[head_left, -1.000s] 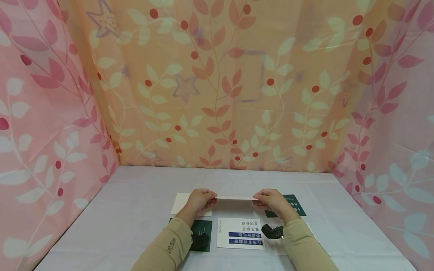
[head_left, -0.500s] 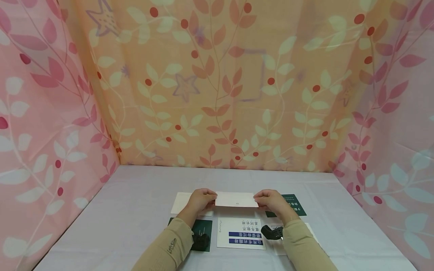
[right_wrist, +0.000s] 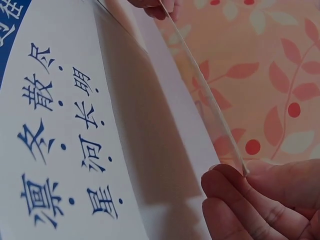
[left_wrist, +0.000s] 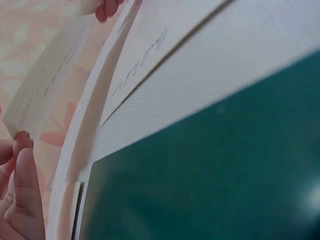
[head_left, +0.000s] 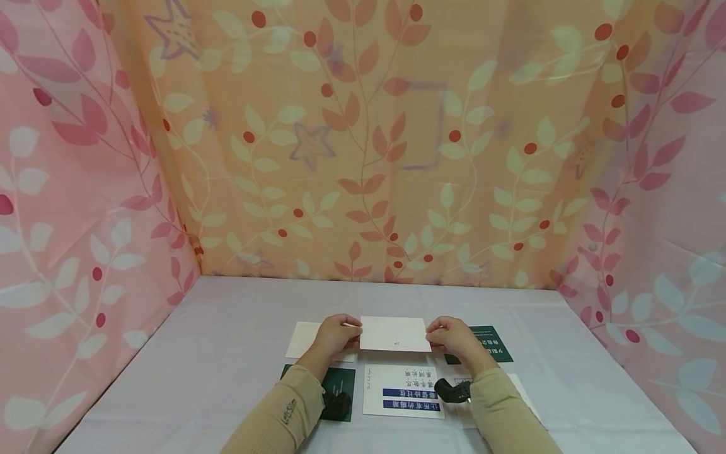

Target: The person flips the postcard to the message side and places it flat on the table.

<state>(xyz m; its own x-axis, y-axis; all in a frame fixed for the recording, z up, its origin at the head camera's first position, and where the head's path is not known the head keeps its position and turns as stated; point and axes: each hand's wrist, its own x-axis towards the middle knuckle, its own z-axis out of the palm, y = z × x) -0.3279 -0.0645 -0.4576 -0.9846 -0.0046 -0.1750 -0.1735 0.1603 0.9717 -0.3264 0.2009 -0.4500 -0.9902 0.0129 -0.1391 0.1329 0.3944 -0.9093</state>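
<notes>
Between both hands a white card is held, its plain face with a tiny mark turned toward the head camera. My left hand pinches its left edge, and my right hand pinches the right edge. In the left wrist view the held card shows handwriting-like lines on its other face. The right wrist view catches the held card nearly edge-on between thumb and fingers. Below it on the table lies a white card with blue characters and blue bars.
A dark green card lies under the left wrist, with a cream card behind it. Another green card with white characters lies beyond the right hand. A pale card is partly hidden under the right sleeve. Patterned curtains enclose the white table.
The held card has tilted from almost edge-on to showing its plain white face to the head camera. Both hands stay in nearly the same place, and the cards on the table have not moved.
</notes>
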